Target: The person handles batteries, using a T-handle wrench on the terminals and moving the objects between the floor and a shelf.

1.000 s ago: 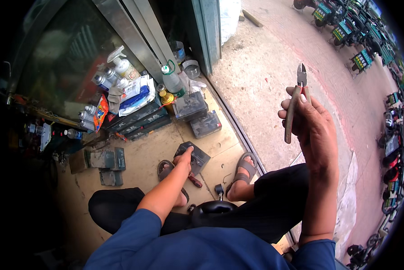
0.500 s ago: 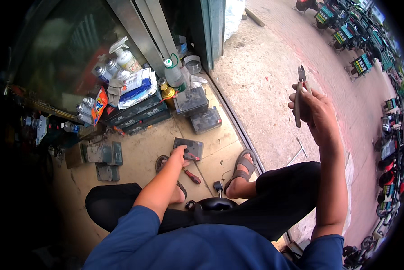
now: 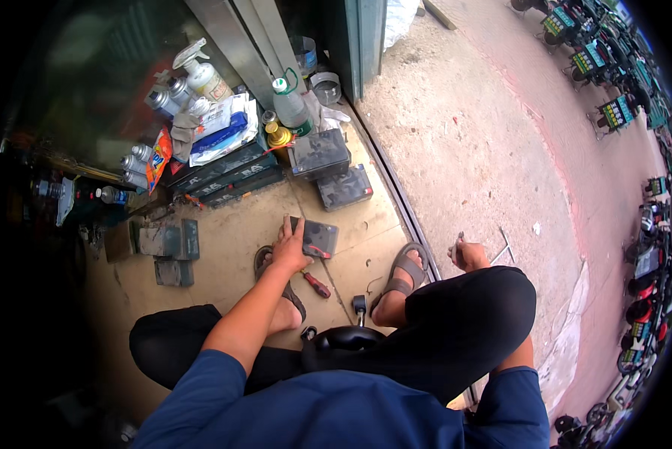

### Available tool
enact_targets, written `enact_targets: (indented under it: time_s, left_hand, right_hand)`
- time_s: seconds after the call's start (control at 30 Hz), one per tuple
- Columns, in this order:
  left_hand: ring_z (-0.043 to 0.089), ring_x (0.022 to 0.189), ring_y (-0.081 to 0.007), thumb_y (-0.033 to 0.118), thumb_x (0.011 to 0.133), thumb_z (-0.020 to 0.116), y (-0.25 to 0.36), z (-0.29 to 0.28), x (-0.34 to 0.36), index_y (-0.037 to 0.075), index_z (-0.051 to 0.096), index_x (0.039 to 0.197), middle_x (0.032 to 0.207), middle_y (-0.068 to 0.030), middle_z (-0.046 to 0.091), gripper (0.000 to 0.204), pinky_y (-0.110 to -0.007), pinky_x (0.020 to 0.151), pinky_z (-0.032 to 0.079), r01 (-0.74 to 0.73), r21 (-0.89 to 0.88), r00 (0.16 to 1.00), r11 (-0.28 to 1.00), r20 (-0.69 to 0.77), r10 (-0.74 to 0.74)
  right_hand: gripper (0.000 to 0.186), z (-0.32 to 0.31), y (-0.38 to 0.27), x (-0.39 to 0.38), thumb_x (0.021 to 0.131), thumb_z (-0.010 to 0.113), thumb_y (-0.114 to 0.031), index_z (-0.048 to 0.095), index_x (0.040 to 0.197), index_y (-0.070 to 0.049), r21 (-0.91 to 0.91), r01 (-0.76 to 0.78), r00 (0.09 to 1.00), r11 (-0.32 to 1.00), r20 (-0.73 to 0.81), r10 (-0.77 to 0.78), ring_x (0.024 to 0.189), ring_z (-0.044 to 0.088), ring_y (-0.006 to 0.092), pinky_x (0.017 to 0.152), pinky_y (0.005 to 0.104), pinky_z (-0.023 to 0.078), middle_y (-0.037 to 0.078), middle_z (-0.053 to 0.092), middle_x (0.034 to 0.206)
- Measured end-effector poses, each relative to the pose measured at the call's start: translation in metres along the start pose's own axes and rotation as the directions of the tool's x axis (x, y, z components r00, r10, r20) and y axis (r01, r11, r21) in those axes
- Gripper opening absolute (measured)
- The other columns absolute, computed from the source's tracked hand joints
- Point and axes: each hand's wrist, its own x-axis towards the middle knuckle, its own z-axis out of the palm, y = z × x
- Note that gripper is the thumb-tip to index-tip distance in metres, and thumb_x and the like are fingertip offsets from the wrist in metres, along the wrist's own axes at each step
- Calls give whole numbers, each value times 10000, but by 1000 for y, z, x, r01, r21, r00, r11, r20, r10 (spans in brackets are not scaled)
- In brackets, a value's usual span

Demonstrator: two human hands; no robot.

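Note:
My left hand (image 3: pixel 291 251) rests on the left part of a dark rectangular battery (image 3: pixel 319 239) with a red lead, its fingers stretched out and spread. A red-handled screwdriver (image 3: pixel 316 285) lies on the tiles just below the battery, between my sandalled feet. My right hand (image 3: pixel 471 254) is low beyond my right knee, fingers curled on the cutting pliers (image 3: pixel 459 242), which are mostly hidden. A metal T-shaped tool (image 3: pixel 506 243) lies on the pavement beside that hand. A round black object (image 3: pixel 349 338) with a short shaft is between my legs.
Stacked batteries (image 3: pixel 317 155) stand by the glass door, with spray cans, a spray bottle (image 3: pixel 209 78), packets and a jug (image 3: pixel 291 108). More batteries (image 3: pixel 173 239) sit at left. A door track (image 3: pixel 390 176) borders the pavement (image 3: pixel 456 135); parked scooters (image 3: pixel 613 112) line the right.
My right hand has dropped from raised with the pliers to low beside my knee. My left hand has shifted farther onto the battery, which has moved slightly away from me, fingers now spread.

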Motion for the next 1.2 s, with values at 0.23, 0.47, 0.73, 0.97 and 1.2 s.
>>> enact_targets:
  time_s: [0.23,0.47,0.73,0.97,1.2]
  left_hand:
    - [217,1591,-436,291,629,1001,8,5,12,127,268,1655,1710,-194,220,1271,-565,1191,401,-152,147,981,977,-96,167]
    - [287,1546,-449,285,619,997,3,10,14,100,324,1613,1658,-189,298,1215,-507,1177,449,-180,102,975,978,-116,191]
    - [495,1414,-459,282,742,923,-7,77,-20,-50,403,1518,1612,-293,386,991,-510,1159,455,245,-234,879,941,-355,-318]
    - [725,907,-370,317,964,768,-35,167,-21,17,603,1390,1330,-207,616,546,-424,686,658,804,-549,588,228,676,-444]
    - [753,995,-359,333,856,827,-12,136,-22,0,731,1203,1148,-193,755,490,-448,845,619,625,-470,781,623,392,-487]
  right_hand:
    - [337,12,48,19,1046,654,-252,655,1147,70,130,138,982,982,-151,-118,664,749,256,501,364,569,165,750,906]
    - [386,23,17,10,1069,615,-296,647,1293,17,352,190,977,916,-163,-139,856,768,242,638,315,593,135,737,1062]
    - [415,-31,74,13,949,656,-219,669,1269,44,-566,-204,631,799,-700,-335,1166,677,461,971,520,563,303,697,1235]
    - [230,-74,153,38,892,677,-134,717,1026,49,-619,-262,714,741,-641,-283,1058,730,477,908,534,592,307,744,1074]
    - [239,-116,131,81,948,646,-204,711,862,10,-176,-81,864,981,-503,-19,577,662,238,476,377,479,117,693,763]
